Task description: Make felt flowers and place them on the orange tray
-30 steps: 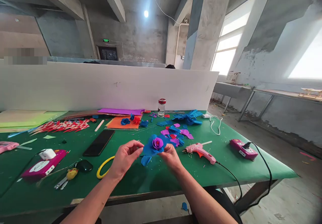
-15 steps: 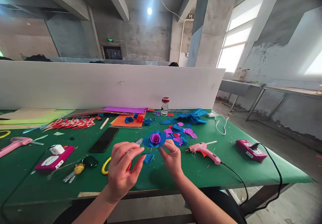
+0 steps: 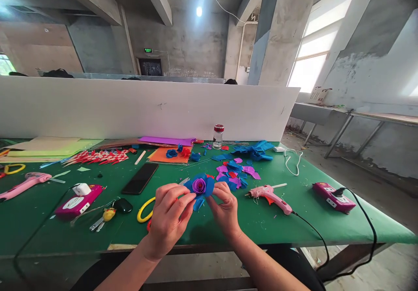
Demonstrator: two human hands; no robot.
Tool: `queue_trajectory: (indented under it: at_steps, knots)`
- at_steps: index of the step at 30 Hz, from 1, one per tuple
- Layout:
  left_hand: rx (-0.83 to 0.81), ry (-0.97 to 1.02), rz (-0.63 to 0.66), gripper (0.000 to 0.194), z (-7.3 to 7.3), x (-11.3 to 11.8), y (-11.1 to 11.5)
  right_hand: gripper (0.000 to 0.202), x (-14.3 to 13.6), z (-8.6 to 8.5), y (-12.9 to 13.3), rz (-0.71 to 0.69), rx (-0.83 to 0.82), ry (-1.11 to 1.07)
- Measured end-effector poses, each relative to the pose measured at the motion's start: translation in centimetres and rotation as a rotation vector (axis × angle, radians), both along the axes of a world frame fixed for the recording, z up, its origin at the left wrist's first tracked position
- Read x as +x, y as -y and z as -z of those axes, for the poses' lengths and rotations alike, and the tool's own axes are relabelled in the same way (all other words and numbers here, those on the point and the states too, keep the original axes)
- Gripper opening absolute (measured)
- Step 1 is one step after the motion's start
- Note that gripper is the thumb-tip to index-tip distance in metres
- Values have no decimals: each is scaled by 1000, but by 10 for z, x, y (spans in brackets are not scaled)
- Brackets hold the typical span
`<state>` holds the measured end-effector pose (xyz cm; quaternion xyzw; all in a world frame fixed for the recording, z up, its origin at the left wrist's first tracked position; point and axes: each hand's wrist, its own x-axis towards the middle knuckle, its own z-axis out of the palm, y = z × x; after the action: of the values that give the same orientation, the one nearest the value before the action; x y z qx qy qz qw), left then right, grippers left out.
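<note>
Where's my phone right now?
In the head view, the phone lies left of centre on the green table, between the orange paper and yellow handle.

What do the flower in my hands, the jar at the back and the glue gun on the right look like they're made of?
Flower: probably matte paper, perhaps crepe; the petals look thin, with curled edges.
Jar: clear, glossy glass or plastic, since it is see-through; its red lid could be metal or plastic.
Glue gun: likely pink plastic, judging by its smooth, molded-looking body.
</note>
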<state>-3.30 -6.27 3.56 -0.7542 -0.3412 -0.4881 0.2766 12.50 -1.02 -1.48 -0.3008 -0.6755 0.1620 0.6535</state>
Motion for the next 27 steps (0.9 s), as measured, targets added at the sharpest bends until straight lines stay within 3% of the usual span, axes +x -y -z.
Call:
queue_trajectory:
  at_steps: [11,19,27]
  knots:
    - [9,-71,16,29,3,-3,-2,11,-2,-1,1,-24,-16,-30]
    - [141,-173,-60,26,5,-9,-2,8,-7,3,5,-66,-61,-43]
    - [165,-269,0,21,9,-12,-2,7,-11,4,8,-106,-164,-126]
